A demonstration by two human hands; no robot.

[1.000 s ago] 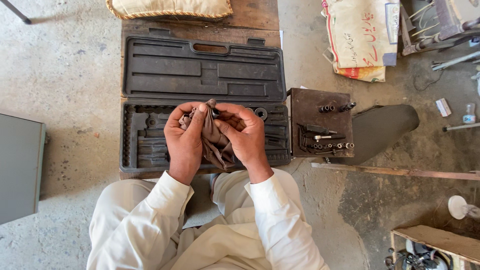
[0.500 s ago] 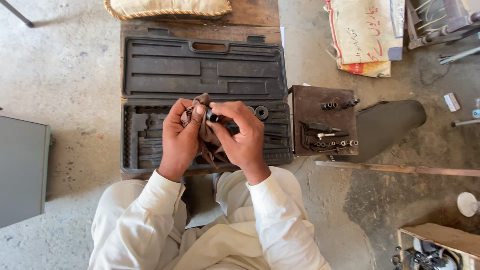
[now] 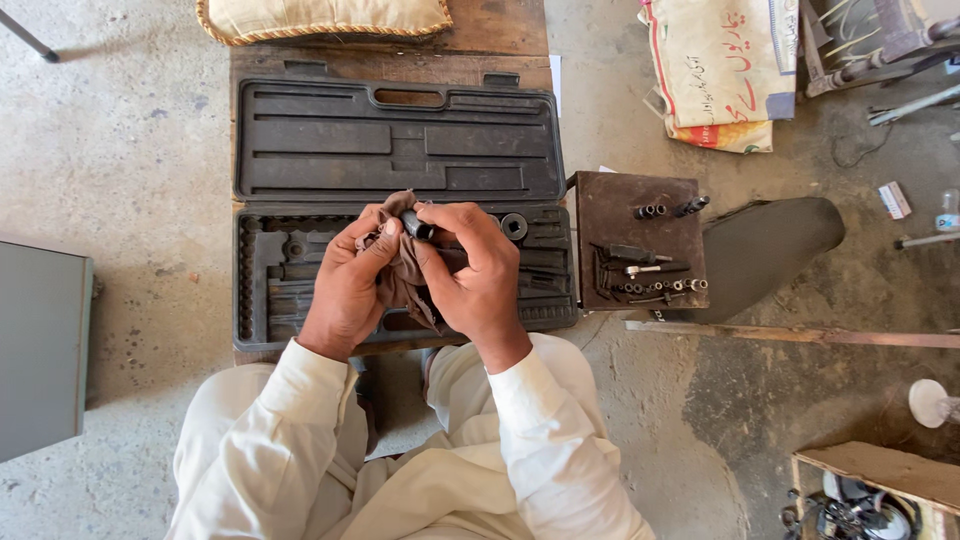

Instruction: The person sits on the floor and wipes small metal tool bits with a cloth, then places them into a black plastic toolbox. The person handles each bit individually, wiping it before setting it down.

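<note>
My left hand (image 3: 345,285) grips a brown rag (image 3: 405,280) bunched between both hands. My right hand (image 3: 475,275) pinches a small dark socket (image 3: 417,227) against the rag with thumb and fingertips. Both hands hover over the lower tray of an open black plastic tool case (image 3: 300,160), which lies on a low wooden board. One loose socket (image 3: 514,226) rests in the tray just right of my right hand. My white sleeves and knees fill the bottom of the view.
A small rusty metal box (image 3: 610,215) with several sockets and a ratchet sits right of the case. A dark curved slab (image 3: 770,245), a printed sack (image 3: 720,70), a cushion (image 3: 320,15) and a grey metal box (image 3: 40,350) surround me on the concrete floor.
The hands have shifted slightly over the tray. The rag now wraps more around the socket, and my right fingers have turned on it.
</note>
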